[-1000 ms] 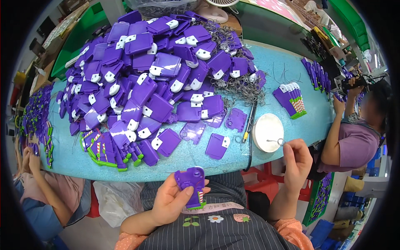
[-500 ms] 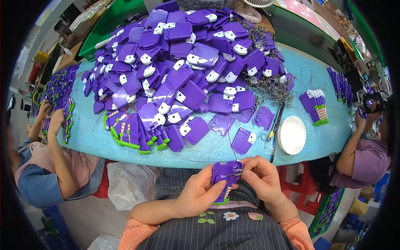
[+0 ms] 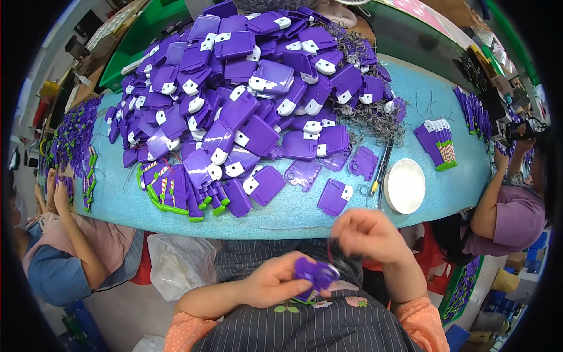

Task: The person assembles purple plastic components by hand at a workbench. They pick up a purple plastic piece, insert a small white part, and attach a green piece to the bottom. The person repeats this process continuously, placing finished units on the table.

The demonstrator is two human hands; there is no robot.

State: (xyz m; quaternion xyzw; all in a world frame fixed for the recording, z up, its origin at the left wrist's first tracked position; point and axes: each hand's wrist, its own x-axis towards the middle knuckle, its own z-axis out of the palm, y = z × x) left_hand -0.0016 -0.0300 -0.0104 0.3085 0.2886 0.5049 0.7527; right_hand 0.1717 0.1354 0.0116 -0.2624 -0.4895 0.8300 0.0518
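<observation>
My left hand [image 3: 272,281] is closed around a purple plastic casing [image 3: 311,271] with a green edge, held low in front of my apron. A loop of thin wire [image 3: 333,271] shows at the casing's right side. Above and to the right, my right hand [image 3: 372,234] is raised near the table edge, its fingers curled in and blurred by motion. A thin strand runs between these fingers and the casing. Closest to that hand on the table lies a purple casing piece with a white corner [image 3: 334,198].
A big heap of purple casings [image 3: 258,111] covers the table's middle, with tangled grey wires [image 3: 369,123] on its right. Green-edged pieces [image 3: 164,190] lie at front left. A white bowl [image 3: 404,186] and fanned pieces [image 3: 436,144] are on the right. People [image 3: 82,252] sit at both sides.
My right hand has moved up and away from the casing, pulling the strand. My left hand has lowered slightly, and the casing has tilted in it.
</observation>
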